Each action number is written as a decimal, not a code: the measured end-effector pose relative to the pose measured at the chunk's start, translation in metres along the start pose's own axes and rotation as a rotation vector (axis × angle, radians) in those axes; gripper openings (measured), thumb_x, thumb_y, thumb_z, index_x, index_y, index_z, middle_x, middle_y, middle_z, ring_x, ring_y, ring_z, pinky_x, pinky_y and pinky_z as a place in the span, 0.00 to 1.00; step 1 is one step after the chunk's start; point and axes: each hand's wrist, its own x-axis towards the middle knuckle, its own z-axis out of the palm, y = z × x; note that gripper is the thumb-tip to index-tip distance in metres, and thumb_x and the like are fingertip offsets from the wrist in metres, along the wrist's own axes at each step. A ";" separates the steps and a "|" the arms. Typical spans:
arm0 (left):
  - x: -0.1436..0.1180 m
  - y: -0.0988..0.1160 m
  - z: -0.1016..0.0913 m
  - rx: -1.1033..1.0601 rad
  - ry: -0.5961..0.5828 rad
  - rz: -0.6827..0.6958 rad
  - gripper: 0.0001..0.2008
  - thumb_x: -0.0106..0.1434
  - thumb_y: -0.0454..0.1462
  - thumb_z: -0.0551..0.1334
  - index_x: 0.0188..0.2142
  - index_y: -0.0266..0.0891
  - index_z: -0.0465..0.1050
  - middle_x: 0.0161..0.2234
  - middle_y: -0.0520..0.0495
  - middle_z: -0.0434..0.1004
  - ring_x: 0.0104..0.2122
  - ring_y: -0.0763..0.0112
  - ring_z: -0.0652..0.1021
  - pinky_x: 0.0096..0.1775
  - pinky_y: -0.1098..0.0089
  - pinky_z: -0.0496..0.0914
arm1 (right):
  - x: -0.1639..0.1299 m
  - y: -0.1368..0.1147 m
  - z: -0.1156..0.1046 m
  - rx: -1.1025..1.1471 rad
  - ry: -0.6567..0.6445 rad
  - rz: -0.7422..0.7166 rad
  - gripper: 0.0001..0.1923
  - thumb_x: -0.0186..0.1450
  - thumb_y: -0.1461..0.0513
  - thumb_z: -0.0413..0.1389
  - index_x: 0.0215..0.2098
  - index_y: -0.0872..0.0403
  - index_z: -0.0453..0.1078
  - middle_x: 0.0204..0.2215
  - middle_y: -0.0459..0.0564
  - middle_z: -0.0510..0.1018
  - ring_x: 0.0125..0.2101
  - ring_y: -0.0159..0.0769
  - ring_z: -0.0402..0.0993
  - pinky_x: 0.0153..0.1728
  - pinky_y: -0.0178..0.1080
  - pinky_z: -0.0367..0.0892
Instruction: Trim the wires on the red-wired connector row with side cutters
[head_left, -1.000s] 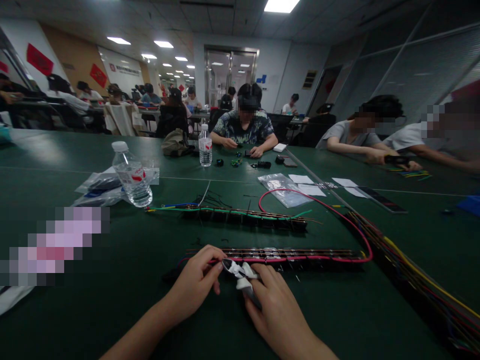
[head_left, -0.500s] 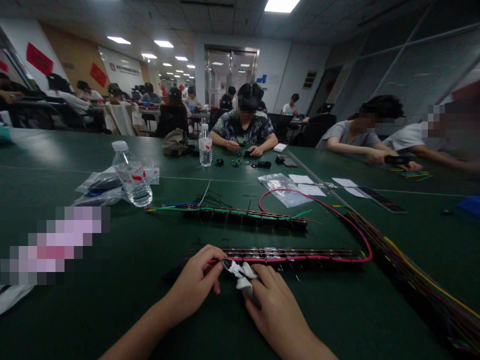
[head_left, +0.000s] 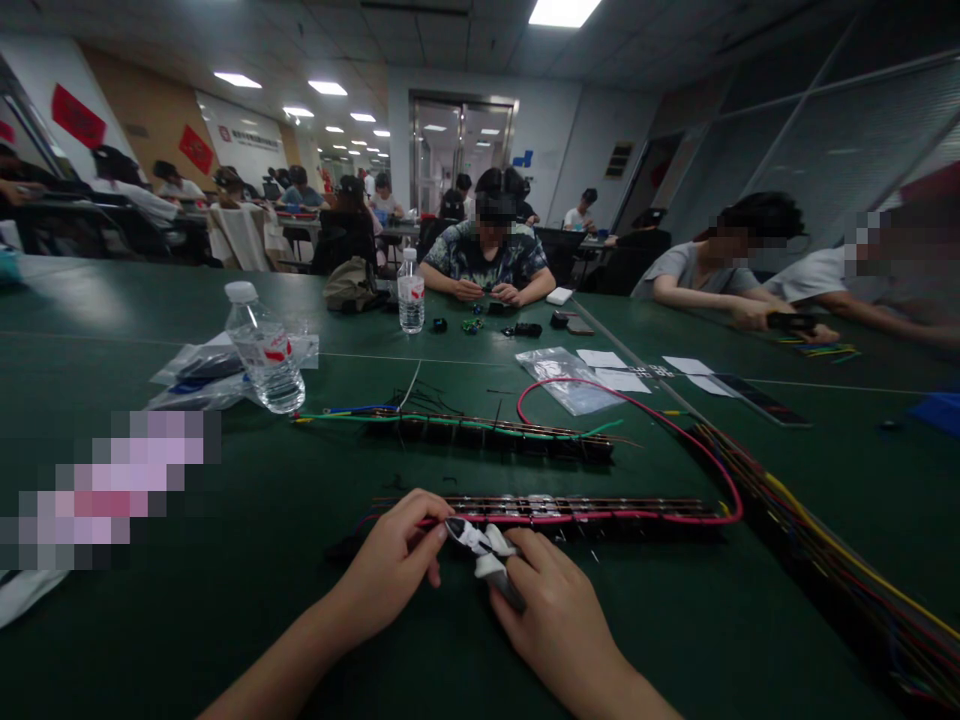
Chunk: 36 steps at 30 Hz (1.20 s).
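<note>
My right hand (head_left: 559,610) grips a pair of diagonal cutters (head_left: 471,537) with white and grey handles. Their jaws point up and left, reaching the fingertips of my left hand (head_left: 397,560). Thumb and forefinger of that hand are pinched together at the near wire bundle (head_left: 600,507); what lies between them is too small to make out. A thick red wire (head_left: 739,485) runs along this bundle, then loops up and back from its right end. Dark ties cross the bundle in several places. My left hand hides part of its left end.
Behind lies a second bundle with a green wire (head_left: 487,428). A long multicoloured harness (head_left: 810,520) slants along the right. Two water bottles (head_left: 274,365) (head_left: 411,295), a plastic bag (head_left: 570,380) and a phone (head_left: 765,400) lie beyond. Co-workers sit across the green table (head_left: 247,500).
My right hand has shifted slightly right, and more of the lower cutter handle shows. My left hand and the near bundle stay put. The hands of the person opposite have moved a little.
</note>
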 end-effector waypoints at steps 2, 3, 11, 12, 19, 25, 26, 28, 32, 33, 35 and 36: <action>0.000 0.001 0.000 0.004 0.004 0.001 0.07 0.68 0.37 0.54 0.41 0.39 0.68 0.45 0.46 0.68 0.23 0.78 0.74 0.27 0.72 0.71 | 0.000 0.000 0.001 -0.009 0.004 -0.001 0.07 0.55 0.70 0.60 0.29 0.54 0.71 0.41 0.53 0.77 0.38 0.43 0.74 0.39 0.44 0.73; 0.000 0.001 0.000 0.007 0.005 0.000 0.07 0.68 0.37 0.54 0.41 0.39 0.68 0.45 0.46 0.68 0.23 0.78 0.74 0.27 0.71 0.71 | 0.001 0.001 0.001 -0.013 0.005 -0.003 0.06 0.55 0.70 0.60 0.29 0.54 0.71 0.40 0.53 0.77 0.38 0.43 0.74 0.39 0.43 0.73; -0.001 0.000 0.001 -0.004 0.009 0.002 0.06 0.68 0.37 0.54 0.40 0.39 0.68 0.45 0.47 0.68 0.23 0.78 0.75 0.27 0.71 0.71 | 0.000 0.003 0.001 -0.053 0.025 -0.027 0.06 0.55 0.69 0.59 0.29 0.53 0.71 0.40 0.53 0.78 0.37 0.41 0.75 0.37 0.41 0.72; -0.001 0.000 0.001 0.001 0.008 0.000 0.06 0.68 0.37 0.54 0.40 0.39 0.68 0.45 0.47 0.68 0.23 0.78 0.75 0.27 0.71 0.71 | 0.000 0.003 0.002 -0.056 0.030 -0.030 0.06 0.55 0.69 0.60 0.29 0.53 0.71 0.39 0.52 0.78 0.37 0.41 0.75 0.36 0.40 0.72; 0.000 0.001 0.001 0.013 0.011 -0.013 0.07 0.68 0.37 0.54 0.41 0.39 0.68 0.44 0.48 0.68 0.23 0.78 0.74 0.27 0.72 0.71 | -0.001 0.006 0.006 -0.051 0.073 -0.043 0.07 0.53 0.69 0.61 0.29 0.53 0.72 0.38 0.51 0.78 0.36 0.40 0.75 0.36 0.39 0.71; 0.000 0.003 0.000 0.011 0.012 -0.008 0.07 0.69 0.37 0.53 0.40 0.39 0.68 0.43 0.49 0.68 0.22 0.78 0.74 0.28 0.71 0.71 | 0.000 0.007 0.004 -0.055 0.062 -0.027 0.06 0.54 0.69 0.60 0.28 0.53 0.71 0.37 0.51 0.78 0.35 0.40 0.76 0.33 0.39 0.71; 0.000 0.003 0.000 0.012 0.011 -0.012 0.07 0.69 0.38 0.53 0.40 0.39 0.68 0.42 0.49 0.68 0.23 0.78 0.74 0.28 0.71 0.71 | 0.001 0.007 0.003 -0.049 0.063 -0.020 0.05 0.55 0.68 0.60 0.28 0.53 0.71 0.37 0.51 0.78 0.34 0.40 0.76 0.33 0.39 0.71; 0.000 0.004 0.000 0.015 0.007 -0.016 0.07 0.69 0.38 0.53 0.39 0.39 0.67 0.42 0.49 0.68 0.23 0.78 0.74 0.29 0.71 0.71 | 0.001 0.007 0.002 -0.027 0.067 -0.004 0.05 0.56 0.68 0.59 0.27 0.53 0.70 0.37 0.51 0.78 0.34 0.39 0.75 0.33 0.39 0.70; -0.001 0.004 0.000 0.010 0.007 -0.014 0.07 0.69 0.38 0.53 0.39 0.39 0.67 0.42 0.49 0.68 0.23 0.78 0.75 0.29 0.70 0.71 | 0.001 0.004 0.000 0.032 0.055 0.017 0.05 0.57 0.69 0.57 0.29 0.53 0.70 0.39 0.52 0.77 0.38 0.41 0.74 0.38 0.41 0.70; -0.001 0.003 0.000 0.009 0.008 -0.014 0.07 0.69 0.38 0.53 0.39 0.39 0.67 0.42 0.49 0.68 0.23 0.77 0.75 0.29 0.70 0.71 | 0.001 0.003 0.000 0.046 0.041 0.025 0.06 0.57 0.69 0.56 0.30 0.53 0.71 0.39 0.52 0.77 0.38 0.41 0.73 0.39 0.41 0.70; -0.001 0.003 0.001 0.008 0.008 -0.014 0.07 0.69 0.38 0.53 0.39 0.39 0.67 0.41 0.49 0.68 0.23 0.77 0.75 0.29 0.71 0.70 | 0.000 0.002 0.000 0.067 0.014 0.037 0.07 0.57 0.70 0.55 0.31 0.53 0.71 0.41 0.52 0.76 0.40 0.42 0.73 0.41 0.43 0.70; 0.000 0.002 0.001 0.008 0.008 -0.014 0.07 0.69 0.38 0.53 0.39 0.40 0.67 0.41 0.49 0.68 0.23 0.77 0.74 0.28 0.71 0.70 | 0.000 0.002 0.000 0.073 0.009 0.041 0.07 0.57 0.70 0.55 0.31 0.53 0.71 0.42 0.53 0.76 0.40 0.42 0.72 0.42 0.44 0.70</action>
